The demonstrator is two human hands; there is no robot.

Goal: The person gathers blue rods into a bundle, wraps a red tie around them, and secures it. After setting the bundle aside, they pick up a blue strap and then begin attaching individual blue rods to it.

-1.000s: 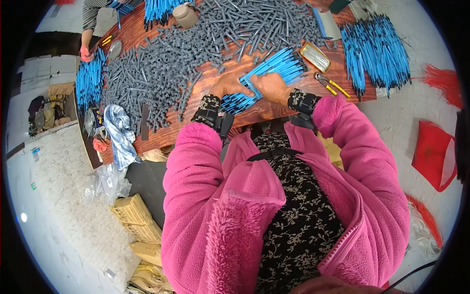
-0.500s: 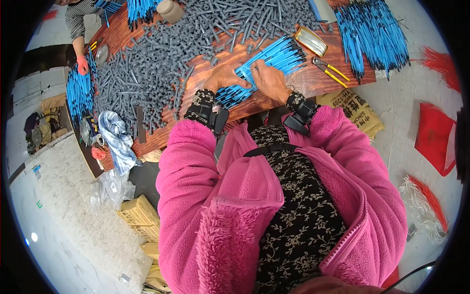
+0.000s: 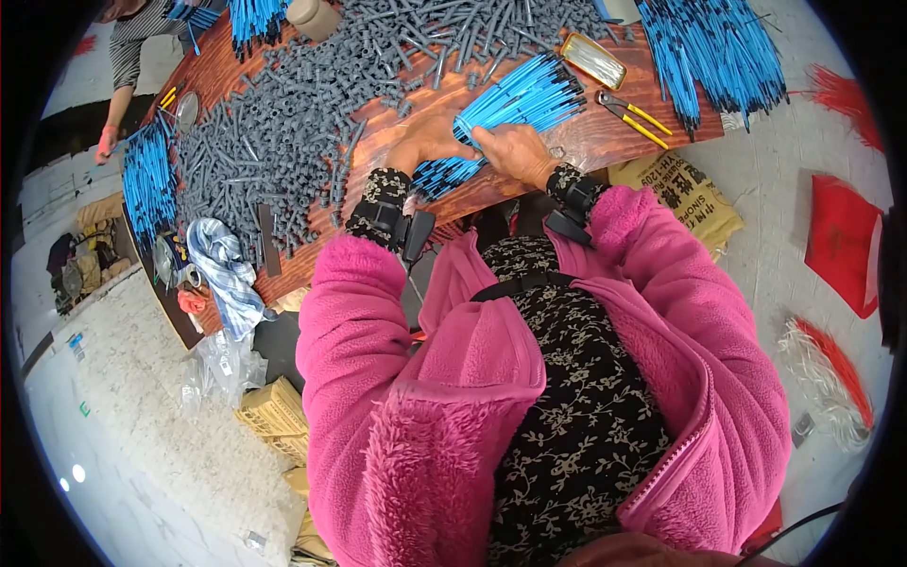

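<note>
With both arms [image 3: 354,302] reaching forward, the left hand [image 3: 425,142] extends its thumb [image 3: 459,149] toward the right hand [image 3: 520,153].

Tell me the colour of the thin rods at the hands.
The rods are blue with black ends, clearest in the head view.

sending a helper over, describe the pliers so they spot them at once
On the wooden table, look right of the right hand. Just below the oblong box in the picture lie the pliers: their two yellow handles, spread apart, set them off from the blue sticks nearby.
</note>
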